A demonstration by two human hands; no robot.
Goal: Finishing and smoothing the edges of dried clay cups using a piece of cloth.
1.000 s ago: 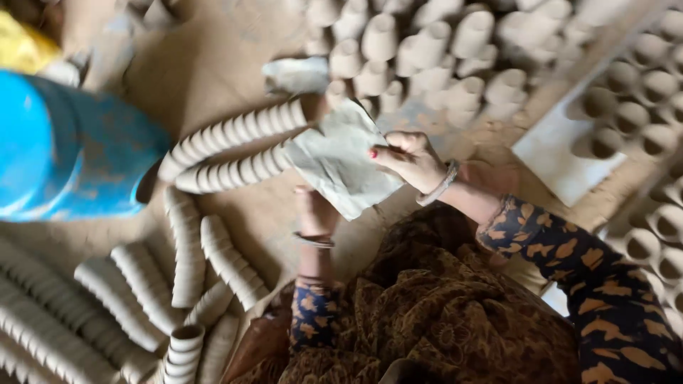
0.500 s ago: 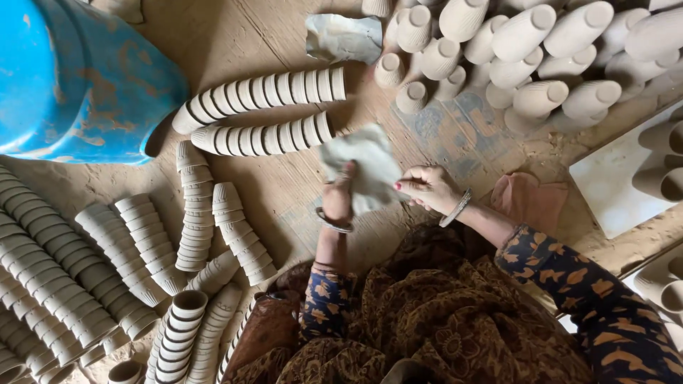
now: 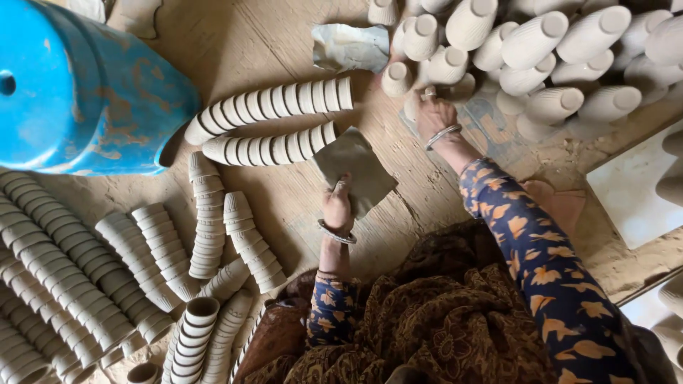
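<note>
Unfired pale clay cups (image 3: 434,53), light and crumbly, stand at one o'clock, where the right hand (image 3: 435,117) closes on one by its wall while the left hand (image 3: 338,206) pinches a limp grey cloth (image 3: 356,167).

A pottery workshop, shown by long nested rows of unfired clay cups (image 3: 270,107) lying on the dusty earthen floor (image 3: 235,43), upturned cups (image 3: 541,43) massed nearby, beside a worn blue drum (image 3: 78,85).
</note>
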